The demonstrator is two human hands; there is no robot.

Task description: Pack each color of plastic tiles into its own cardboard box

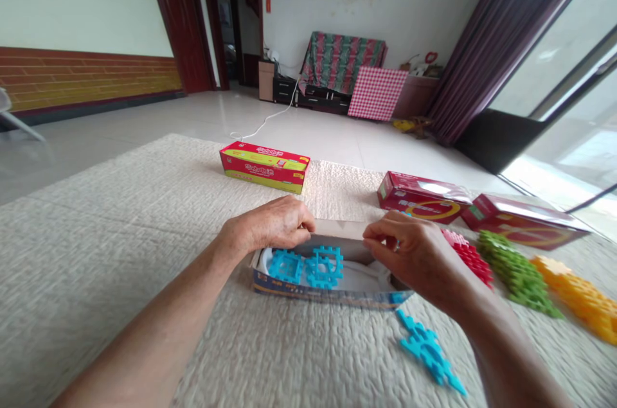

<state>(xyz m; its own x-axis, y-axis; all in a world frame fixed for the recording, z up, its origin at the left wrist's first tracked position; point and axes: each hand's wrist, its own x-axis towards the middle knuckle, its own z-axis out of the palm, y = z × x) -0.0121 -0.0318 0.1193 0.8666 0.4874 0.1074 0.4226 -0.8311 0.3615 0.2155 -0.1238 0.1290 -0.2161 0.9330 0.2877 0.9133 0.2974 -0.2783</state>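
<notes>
An open cardboard box with a dark blue printed side lies in front of me on the textured mat. Its pale flap stands up along the far edge. With curled fingers, my left hand pinches that flap near its left end. My right hand grips the same flap at its right end. Inside the box, toward the left, are blue interlocking plastic pieces on a white lining. More blue pieces rest on the mat below my right hand.
The pale mat covers the floor. Beyond the box lies a red-and-yellow carton; two dark red cartons are at the right. Rows of red, green and yellow plastic pieces lie right of my right arm.
</notes>
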